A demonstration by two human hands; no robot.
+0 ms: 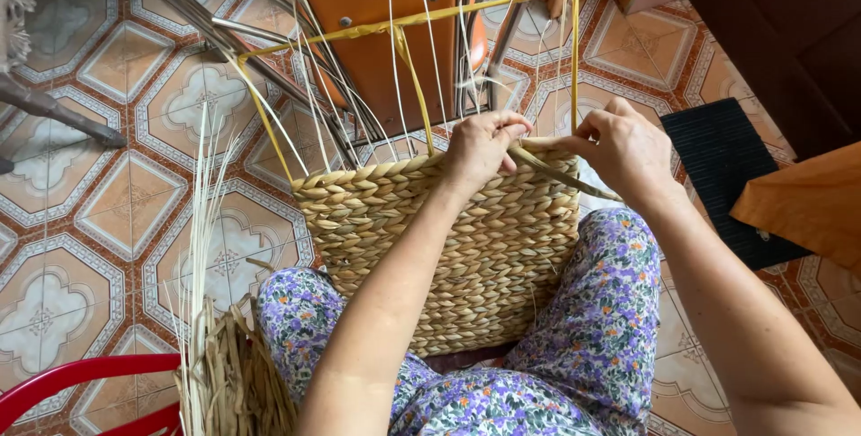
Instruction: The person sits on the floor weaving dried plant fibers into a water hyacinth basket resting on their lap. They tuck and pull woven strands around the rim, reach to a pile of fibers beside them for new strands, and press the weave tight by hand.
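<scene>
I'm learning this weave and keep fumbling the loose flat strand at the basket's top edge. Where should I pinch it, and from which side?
Probably pinch the loose strand near where it leaves the woven basket rim, coming from above. It lies flat along the top edge, trailing right, so its broad faces suit fingers there, as the right hand and left hand show.

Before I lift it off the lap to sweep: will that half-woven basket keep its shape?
The woven basket probably keeps its shape: tight plaiting. Likely light, being dried fibre. Its thin upright strands look floppy and may snag; both hands grip the loose strip.
</scene>
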